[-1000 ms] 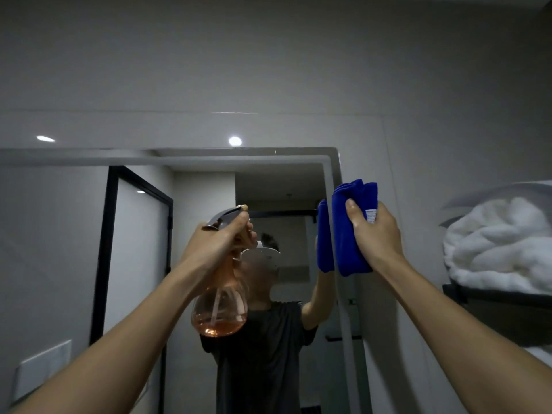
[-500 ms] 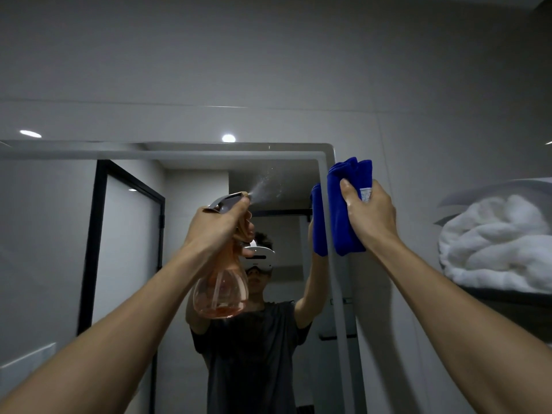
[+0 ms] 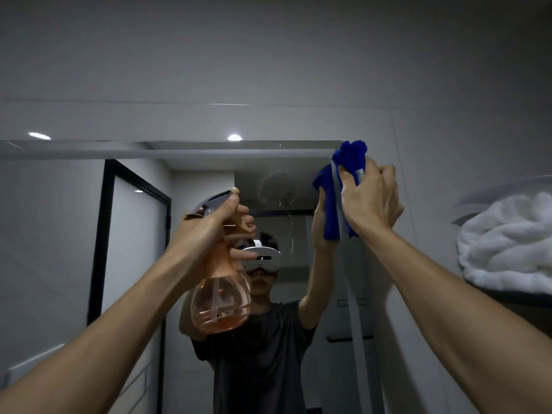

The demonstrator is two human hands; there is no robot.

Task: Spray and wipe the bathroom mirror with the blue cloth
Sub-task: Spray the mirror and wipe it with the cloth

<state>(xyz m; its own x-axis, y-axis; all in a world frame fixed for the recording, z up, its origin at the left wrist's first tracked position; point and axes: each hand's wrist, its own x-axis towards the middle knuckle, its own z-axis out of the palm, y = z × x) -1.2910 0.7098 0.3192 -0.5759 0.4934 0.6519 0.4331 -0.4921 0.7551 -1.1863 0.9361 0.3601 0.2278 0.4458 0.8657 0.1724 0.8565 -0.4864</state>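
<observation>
The mirror [image 3: 74, 234] is made of smooth, shiny glass, and a wet, spotty patch of spray [image 3: 276, 189] is seen on it. The blue cloth [image 3: 348, 162] looks soft and fuzzy. The spray bottle [image 3: 221, 300] is made of clear, glossy orange plastic, with a grey plastic top. The white towels [image 3: 507, 240] look thick and fluffy. The wall [image 3: 268, 55] is smooth and matt.

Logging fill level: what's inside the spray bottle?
The spray bottle holds orange liquid pooled low, with a dip tube running down. The left hand covers its neck.
</observation>
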